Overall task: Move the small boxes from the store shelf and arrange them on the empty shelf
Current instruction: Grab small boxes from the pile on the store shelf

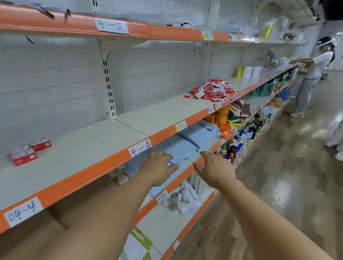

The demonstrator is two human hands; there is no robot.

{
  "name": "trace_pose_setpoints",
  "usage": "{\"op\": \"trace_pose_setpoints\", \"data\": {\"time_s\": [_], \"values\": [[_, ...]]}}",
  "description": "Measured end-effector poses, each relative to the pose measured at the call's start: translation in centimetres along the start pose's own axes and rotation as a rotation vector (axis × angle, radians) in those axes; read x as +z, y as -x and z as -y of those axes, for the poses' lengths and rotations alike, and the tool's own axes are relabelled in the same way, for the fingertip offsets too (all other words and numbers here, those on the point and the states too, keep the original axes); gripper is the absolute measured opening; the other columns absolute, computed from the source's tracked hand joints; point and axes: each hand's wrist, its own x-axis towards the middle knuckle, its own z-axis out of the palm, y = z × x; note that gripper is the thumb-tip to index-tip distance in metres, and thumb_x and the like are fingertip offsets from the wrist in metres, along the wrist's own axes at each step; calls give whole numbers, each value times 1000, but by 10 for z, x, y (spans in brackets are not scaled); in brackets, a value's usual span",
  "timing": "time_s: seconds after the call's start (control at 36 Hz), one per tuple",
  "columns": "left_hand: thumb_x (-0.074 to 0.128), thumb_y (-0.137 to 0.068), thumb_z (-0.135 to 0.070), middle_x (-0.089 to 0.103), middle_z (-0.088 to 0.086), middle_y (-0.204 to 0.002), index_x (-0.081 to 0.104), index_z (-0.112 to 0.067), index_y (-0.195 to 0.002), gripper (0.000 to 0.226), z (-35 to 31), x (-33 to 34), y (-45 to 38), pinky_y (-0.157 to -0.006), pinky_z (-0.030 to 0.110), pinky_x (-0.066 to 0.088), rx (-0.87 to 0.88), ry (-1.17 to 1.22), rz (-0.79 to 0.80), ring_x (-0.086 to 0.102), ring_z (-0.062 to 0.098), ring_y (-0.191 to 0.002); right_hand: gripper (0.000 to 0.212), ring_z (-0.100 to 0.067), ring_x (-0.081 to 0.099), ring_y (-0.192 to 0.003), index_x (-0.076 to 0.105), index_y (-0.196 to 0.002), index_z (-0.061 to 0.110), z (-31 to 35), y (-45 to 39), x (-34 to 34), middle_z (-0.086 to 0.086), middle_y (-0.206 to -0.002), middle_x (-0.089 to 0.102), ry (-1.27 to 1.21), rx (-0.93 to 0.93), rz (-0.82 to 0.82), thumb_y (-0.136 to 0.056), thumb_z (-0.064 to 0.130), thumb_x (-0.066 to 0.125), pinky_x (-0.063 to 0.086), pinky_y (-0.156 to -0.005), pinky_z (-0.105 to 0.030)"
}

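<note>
Orange-edged store shelving (92, 165) ran along the aisle, its white deck mostly bare. Nearest, the left hand (156, 168) and right hand (215, 168) reached out in front of it, fingers loose, holding nothing. Three small red boxes (28, 150) sat at the left — the heaped pile of red boxes (212, 90) lay further right, well apart.

- The left hand (159, 167) is bare, with no glove, ring or watch to be seen.
- The right hand (215, 169) is bare too, the wrist plain.
- Both forearms are uncovered all the way to the picture's lower edge; no sleeve or cuff shows on either.
</note>
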Motion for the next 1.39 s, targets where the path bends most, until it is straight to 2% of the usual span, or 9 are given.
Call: {"op": "trace_pose_setpoints", "data": {"time_s": [0.11,0.31,0.42,0.53,0.75,0.97,1.17,1.31,1.39], "values": [[34,-100,-50,37,2,-149,41,-22,-142,51,-26,10,-41,-110,36,24,51,-20,26,29,23,-137,54,-25,54,-111,39,-139,18,-42,-22,7,-4,-126,56,0,38,13,-97,52,35,46,-75,-35],[33,-101,-50,37,1,-148,41,-22,-142,51,-58,27,-127,-110,37,25,134,-38,23,30,22,-136,52,-24,55,-111,40,-138,21,-100,-70,14,-3,-128,56,-14,96,18,-97,53,35,49,-77,-36],[33,-100,-51,40,2,-146,44,-23,-140,50,-65,30,-186,-108,38,29,171,-48,20,34,23,-134,49,-25,57,-106,44,-131,19,-126,-112,17,-3,-122,59,6,129,-15,-97,53,34,48,-74,-34],[34,-99,-52,41,2,-145,44,-23,-140,51,-69,22,-244,-108,39,32,204,-33,3,35,24,-133,55,-25,55,-110,34,-141,22,-149,-158,16,-3,-126,58,32,160,-2,-97,55,34,46,-72,-33],[33,-100,-50,35,3,-149,38,-23,-145,53,-72,9,-347,-111,36,26,201,-32,-23,31,23,-136,57,-24,55,-114,29,-145,25,-188,-241,14,-3,-132,54,-3,211,14,-97,55,36,51,-81,-37],[38,-99,-47,47,3,-138,48,-23,-136,45,-80,17,-435,-101,34,34,176,-35,-102,43,23,-124,54,-28,54,-114,34,-140,18,-236,-326,10,-9,-129,56,13,175,44,-98,52,38,47,-81,-36],[39,-100,-44,43,1,-144,45,-23,-139,45,-96,17,-513,-105,34,32,56,-18,-176,39,21,-130,54,-26,53,-116,33,-142,21,-288,-406,3,-6,-134,53,7,76,-8,-97,49,39,49,-85,-37],[41,-99,-44,39,2,-148,41,-23,-142,48,-119,8,-561,-109,36,31,-17,-7,-183,34,22,-135,55,-24,53,-113,30,-145,20,-320,-456,-2,-7,-129,54,8,-42,14,-98,48,39,44,-79,-30],[42,-100,-42,37,3,-150,37,-22,-145,50,-130,1,-588,-109,37,31,-52,24,-224,33,23,-137,54,-25,52,-119,32,-144,18,-339,-487,-3,-7,-133,54,16,-92,11,-98,46,40,47,-87,-33]]}}
